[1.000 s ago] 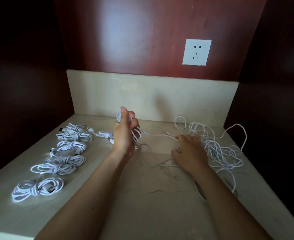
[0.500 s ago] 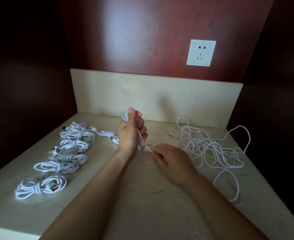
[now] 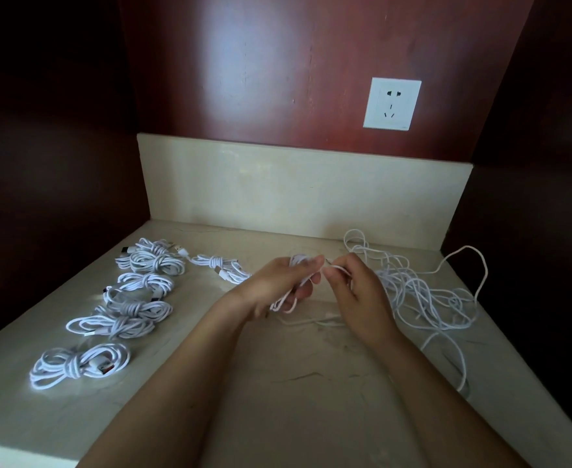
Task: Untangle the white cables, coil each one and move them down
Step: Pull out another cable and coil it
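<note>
Left hand point(image 3: 274, 285): its fingers point(image 3: 306, 292) curl round a small half-made coil point(image 3: 286, 305) of white cable, held just above the middle of the counter point(image 3: 311, 400).
Right hand point(image 3: 362, 295): thumb and forefinger pinch the free strand of that same cable, just beside the left thumb.
Loose tangle point(image 3: 423, 295): sprawls over the right rear of the counter, close to the dark right wall and reaching the backsplash point(image 3: 294, 187). One long loop trails forward along the right edge.
Finished coils point(image 3: 136, 310): tied bundles in a row down the left side. One more lies just left of the left hand.
Open room: bare counter in the front centre, under and between the forearms.
Edges: the front lip shows at lower left, and dark walls close in both sides.
</note>
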`<state>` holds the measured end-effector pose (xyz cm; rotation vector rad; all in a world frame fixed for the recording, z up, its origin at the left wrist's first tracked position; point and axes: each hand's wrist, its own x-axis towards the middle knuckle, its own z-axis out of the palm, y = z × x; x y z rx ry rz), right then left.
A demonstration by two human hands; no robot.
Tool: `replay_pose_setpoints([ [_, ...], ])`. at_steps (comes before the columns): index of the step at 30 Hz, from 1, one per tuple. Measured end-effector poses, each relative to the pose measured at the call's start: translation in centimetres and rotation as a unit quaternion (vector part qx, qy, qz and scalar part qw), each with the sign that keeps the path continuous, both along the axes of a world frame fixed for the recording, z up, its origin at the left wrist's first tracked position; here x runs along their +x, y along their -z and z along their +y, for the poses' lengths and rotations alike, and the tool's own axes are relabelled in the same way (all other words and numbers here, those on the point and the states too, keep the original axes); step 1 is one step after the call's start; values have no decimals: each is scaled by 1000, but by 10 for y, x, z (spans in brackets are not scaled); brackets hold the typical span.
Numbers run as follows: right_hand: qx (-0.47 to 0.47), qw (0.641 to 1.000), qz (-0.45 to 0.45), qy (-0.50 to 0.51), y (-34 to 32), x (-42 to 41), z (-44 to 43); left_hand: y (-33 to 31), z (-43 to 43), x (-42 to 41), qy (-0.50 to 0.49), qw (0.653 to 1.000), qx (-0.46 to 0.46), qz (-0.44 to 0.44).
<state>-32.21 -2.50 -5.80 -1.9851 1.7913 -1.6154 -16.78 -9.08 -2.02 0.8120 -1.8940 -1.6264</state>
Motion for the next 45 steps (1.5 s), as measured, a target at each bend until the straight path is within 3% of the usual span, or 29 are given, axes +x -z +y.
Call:
replay_pose_setpoints([
  [7,25,993,73,88,2,-6,-8,-4,10,-8,20,974,89,209],
  [11,13,984,109,140,2,-18,-10,-2,16,-14,12,962,110,249],
  [18,-43,990,-7,135,-6,-12,-1,-1,11,-21,-22,918,217,331],
  [23,18,985,28,167,-8,-3,0,5,5,-20,-1,860,312,405],
  [30,42,974,144,172,3,-11,-11,4,6,-21,-17,862,299,410],
  [35,103,974,65,190,9,-30,-12,0,-1,-12,-8,830,332,449],
  [39,115,972,72,193,5,-28,-9,-1,-4,-9,-55,874,305,373],
  [42,51,977,99,182,-4,-16,2,-2,-6,-8,-88,907,272,308],
  [45,50,996,-17,76,-12,2,8,-5,-11,-3,-81,905,283,307],
])
